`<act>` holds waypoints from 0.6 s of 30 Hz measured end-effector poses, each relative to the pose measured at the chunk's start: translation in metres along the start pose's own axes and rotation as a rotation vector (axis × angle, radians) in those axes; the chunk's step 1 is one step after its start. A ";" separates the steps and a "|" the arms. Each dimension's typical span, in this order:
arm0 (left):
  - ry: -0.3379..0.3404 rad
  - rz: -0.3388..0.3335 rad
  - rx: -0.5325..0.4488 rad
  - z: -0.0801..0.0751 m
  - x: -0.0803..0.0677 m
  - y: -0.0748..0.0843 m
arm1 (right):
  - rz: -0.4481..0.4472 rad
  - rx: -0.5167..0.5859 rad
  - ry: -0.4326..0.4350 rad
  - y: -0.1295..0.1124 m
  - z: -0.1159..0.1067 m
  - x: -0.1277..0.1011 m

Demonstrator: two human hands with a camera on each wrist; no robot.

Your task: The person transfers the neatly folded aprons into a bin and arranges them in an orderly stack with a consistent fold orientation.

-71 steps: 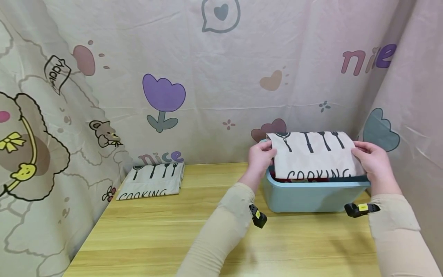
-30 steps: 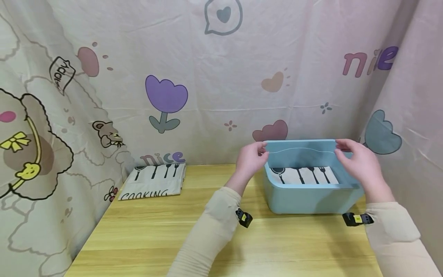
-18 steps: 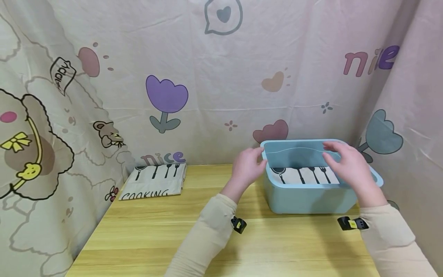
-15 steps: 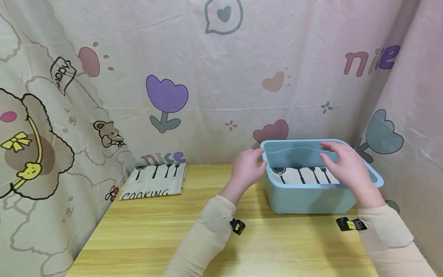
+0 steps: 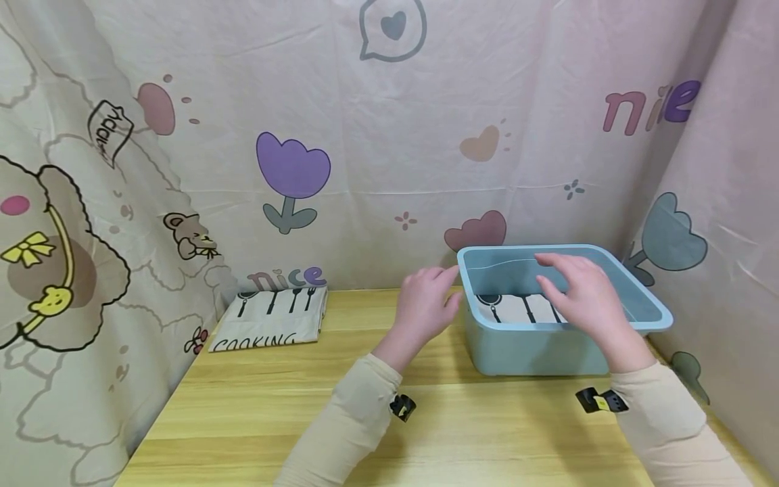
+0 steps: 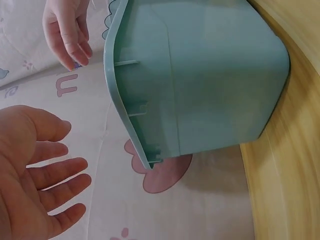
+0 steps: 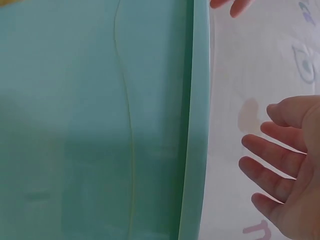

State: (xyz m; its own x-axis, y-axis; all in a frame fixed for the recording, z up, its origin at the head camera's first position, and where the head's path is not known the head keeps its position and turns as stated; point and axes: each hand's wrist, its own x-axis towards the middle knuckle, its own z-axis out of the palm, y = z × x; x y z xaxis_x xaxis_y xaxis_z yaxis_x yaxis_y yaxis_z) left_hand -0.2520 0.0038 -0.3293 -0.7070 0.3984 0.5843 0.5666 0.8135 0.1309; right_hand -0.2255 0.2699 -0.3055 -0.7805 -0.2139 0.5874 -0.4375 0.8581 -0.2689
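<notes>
Head view looks forward and down over table (image 5: 255,406), whole bin (image 5: 548,348) in frame. Left wrist view sits close at bin's outer wall, right wrist view tight on its rim (image 7: 192,125). All share bin.

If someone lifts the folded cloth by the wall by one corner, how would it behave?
The folded cloth would probably go floppy and unfold, since it lies as thin, loose layers. It looks light for its size. On the smooth table, a push would likely slide or bunch it, not roll it.

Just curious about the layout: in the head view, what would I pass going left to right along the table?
Folded cloth → left hand → blue bin, with the right hand above it.
</notes>
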 end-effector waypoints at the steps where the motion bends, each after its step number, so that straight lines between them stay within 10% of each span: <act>1: 0.012 0.007 0.009 -0.001 -0.002 -0.001 | -0.011 0.001 0.009 -0.002 0.001 0.000; 18: 0.189 0.095 0.094 0.001 -0.032 -0.028 | -0.237 0.018 0.113 -0.031 0.033 0.003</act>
State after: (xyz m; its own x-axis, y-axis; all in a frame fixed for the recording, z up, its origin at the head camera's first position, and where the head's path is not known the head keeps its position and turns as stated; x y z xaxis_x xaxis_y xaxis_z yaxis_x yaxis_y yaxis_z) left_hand -0.2458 -0.0308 -0.3526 -0.5557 0.3962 0.7309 0.5788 0.8154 -0.0020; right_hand -0.2286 0.2271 -0.3205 -0.6009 -0.3534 0.7169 -0.6105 0.7819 -0.1263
